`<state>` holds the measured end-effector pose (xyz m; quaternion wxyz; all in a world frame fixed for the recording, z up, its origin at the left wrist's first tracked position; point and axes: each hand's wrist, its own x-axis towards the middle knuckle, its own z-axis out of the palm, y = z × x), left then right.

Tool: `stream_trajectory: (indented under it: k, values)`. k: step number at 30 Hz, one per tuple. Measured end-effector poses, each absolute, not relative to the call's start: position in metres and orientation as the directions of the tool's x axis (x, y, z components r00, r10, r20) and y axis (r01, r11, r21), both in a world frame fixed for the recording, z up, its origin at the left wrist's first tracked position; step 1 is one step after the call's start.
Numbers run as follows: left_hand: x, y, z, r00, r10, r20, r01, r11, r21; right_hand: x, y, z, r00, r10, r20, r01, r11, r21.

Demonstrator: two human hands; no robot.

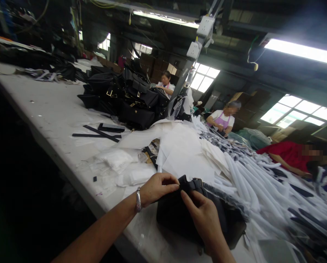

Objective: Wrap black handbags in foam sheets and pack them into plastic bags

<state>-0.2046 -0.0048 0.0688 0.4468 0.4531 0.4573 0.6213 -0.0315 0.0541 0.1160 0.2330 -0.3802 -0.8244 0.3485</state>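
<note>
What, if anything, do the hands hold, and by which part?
The left hand pinches a black strap by its left end, near the buckle on a black bag. The right hand is beside it; whether it grips cannot be told.

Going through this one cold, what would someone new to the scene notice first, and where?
Probably the left hand and right hand meeting at the black bag, low and just right of centre. Next, the dark heap of bags with gold-coloured fittings, farther back on the pale table, against white sheets mid-picture. The glaring tube light at upper right also pulls the eye.
</note>
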Motion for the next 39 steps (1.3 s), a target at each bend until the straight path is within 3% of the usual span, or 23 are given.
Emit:
stream_trajectory:
  k: [20, 30, 39]
  values:
    - [-0.211, -0.001, 0.070, -0.087, 0.977, 0.193, -0.151, -0.205, 0.967, -0.032, 0.043, 0.103, -0.447, 0.883, 0.144, 0.530, 0.391, -0.752]
    - [-0.201, -0.005, 0.063, 0.010, 0.994, 0.112, -0.334, -0.102, 0.937, -0.020, 0.029, 0.100, -0.386, 0.909, 0.160, 0.493, 0.350, -0.796]
    - [-0.199, -0.007, 0.066, 0.082, 0.993, 0.089, -0.364, -0.053, 0.930, -0.013, 0.018, 0.101, -0.373, 0.915, 0.151, 0.541, 0.347, -0.766]
